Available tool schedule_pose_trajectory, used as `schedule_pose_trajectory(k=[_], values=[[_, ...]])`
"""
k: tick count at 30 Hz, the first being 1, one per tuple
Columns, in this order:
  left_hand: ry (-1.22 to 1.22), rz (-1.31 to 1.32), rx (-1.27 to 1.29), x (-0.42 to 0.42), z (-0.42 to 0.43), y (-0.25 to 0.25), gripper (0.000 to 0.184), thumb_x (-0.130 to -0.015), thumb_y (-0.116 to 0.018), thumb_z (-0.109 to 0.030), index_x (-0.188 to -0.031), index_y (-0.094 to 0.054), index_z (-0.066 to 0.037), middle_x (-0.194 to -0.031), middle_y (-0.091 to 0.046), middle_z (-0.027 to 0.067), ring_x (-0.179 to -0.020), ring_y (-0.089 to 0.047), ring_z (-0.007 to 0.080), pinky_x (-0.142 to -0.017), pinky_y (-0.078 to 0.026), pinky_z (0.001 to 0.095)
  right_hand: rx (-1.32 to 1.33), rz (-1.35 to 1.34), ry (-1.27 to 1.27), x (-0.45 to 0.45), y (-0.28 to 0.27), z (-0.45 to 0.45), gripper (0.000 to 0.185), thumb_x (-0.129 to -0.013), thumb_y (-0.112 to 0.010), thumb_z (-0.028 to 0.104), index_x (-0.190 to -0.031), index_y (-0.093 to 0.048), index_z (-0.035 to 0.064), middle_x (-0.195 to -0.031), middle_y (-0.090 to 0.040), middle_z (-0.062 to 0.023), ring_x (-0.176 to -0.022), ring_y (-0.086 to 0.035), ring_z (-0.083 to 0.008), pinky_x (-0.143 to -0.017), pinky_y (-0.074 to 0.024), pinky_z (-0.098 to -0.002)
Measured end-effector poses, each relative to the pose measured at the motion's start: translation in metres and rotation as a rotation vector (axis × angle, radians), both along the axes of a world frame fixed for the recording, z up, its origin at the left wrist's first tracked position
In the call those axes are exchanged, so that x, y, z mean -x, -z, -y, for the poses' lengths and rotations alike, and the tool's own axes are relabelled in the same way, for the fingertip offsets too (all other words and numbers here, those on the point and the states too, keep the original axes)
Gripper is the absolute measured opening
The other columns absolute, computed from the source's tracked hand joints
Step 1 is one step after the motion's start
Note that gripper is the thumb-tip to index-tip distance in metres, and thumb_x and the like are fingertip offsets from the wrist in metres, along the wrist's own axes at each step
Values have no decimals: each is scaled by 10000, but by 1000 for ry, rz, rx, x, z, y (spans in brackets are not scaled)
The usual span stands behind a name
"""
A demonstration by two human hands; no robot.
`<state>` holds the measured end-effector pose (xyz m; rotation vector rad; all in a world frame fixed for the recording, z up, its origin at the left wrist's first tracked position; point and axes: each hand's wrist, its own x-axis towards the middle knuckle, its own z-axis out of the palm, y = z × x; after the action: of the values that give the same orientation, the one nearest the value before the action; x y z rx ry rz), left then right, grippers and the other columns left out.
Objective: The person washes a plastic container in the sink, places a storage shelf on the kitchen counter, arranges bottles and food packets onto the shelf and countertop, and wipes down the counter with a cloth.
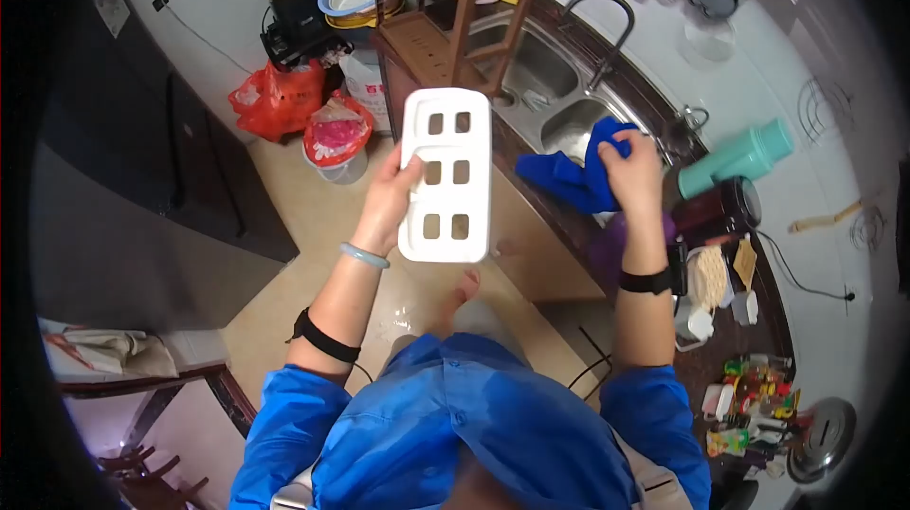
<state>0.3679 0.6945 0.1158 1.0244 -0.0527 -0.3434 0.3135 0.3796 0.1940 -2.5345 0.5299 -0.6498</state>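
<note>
My left hand (386, 197) grips the left edge of a white plastic tray-like panel (447, 197), its thumb over the front. Several rectangular holes run through the panel in pairs, and it is held up over the floor beside the counter. In my right hand (635, 173) is a bunched blue cloth (599, 173), pinched at its top, with one end trailing left over the counter's front edge. The cloth hangs in front of the near basin of the steel sink (540, 74) and is apart from the panel.
A brown rack (471, 27) stands at the sink's far end, near the curved faucet (630, 22). Right along the counter are a teal thermos (739, 161), a dark kettle (720, 211) and condiment bottles (758, 387). A red-lined bucket (336, 145) and dark refrigerator (161, 169) stand left.
</note>
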Motion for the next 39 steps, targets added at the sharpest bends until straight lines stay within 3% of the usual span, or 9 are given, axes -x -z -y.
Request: schedule_pose_trajectory(k=[6,11,18,20,24,27,29,34,39], values=[[222,-161,-44,-76,84,12,315,-982,-503,-236,-1232,-521,-46,-1054,-640,60,-909,-632,153,-802,-529,317,110,-742,-297,-111,170,49,510,-791,-630,423,-1057,-655,-12,-1082,-631,-249,-1022,-597,-400,-918,-466,-449],[406,-364,116,-150,161,61,344,-1006,-445,-265,-1285,-482,-67,-1068,-630,55,-931,-624,163,-820,-527,329,-321,-662,-206,-142,123,109,380,-831,-604,416,-997,-711,91,-996,-667,-192,-955,-633,-366,-843,-488,-435],[240,-423,9,-204,243,98,395,-971,-515,-154,-1352,-435,-85,-1166,-594,52,-1029,-574,145,-879,-472,306,-74,-91,156,-328,175,222,418,-857,-615,318,-1169,-612,41,-1133,-651,-127,-1066,-604,-264,-872,-466,-366],[178,-415,-28,-221,266,102,381,-965,-521,-145,-1330,-446,-65,-1148,-597,55,-1011,-567,145,-867,-466,305,-797,455,413,-364,220,263,405,-884,-585,299,-1197,-593,42,-1144,-638,-42,-1096,-556,-201,-889,-437,-375],[126,-380,6,-266,312,107,394,-986,-498,-227,-1340,-423,-69,-1153,-580,59,-1006,-562,153,-854,-484,320,-1260,523,112,-375,212,301,323,-892,-616,347,-1094,-644,95,-901,-592,37,-824,-488,-85,-696,-366,-271],[34,-440,135,-295,338,115,369,-1008,-438,-293,-1309,-442,-79,-1088,-587,56,-964,-575,168,-830,-508,345,-1024,241,64,-379,195,312,274,-891,-619,355,-1008,-646,108,-847,-583,40,-779,-487,-90,-684,-361,-272],[55,-426,233,-311,351,143,388,-1015,-392,-359,-1270,-459,-75,-1024,-585,64,-914,-591,194,-805,-529,370,-958,113,202,-378,197,317,264,-897,-611,344,-953,-627,86,-802,-575,17,-772,-532,-115,-716,-422,-298],[-92,-513,365,-337,370,154,430,-1013,-369,-400,-1213,-495,-40,-1004,-600,92,-905,-604,236,-827,-524,391,-1092,645,668,-355,222,284,239,-921,-589,234,-762,-536,64,-721,-539,-6,-611,-512,-112,-522,-435,-303],[-224,-626,423,-365,367,150,523,-1015,-310,-425,-1304,-452,-12,-1256,-562,147,-1112,-566,311,-978,-447,444,-971,-14,184,-363,229,209,220,-904,-614,211,-942,-611,-6,-808,-618,-58,-649,-552,-139,-581,-462,-298]])
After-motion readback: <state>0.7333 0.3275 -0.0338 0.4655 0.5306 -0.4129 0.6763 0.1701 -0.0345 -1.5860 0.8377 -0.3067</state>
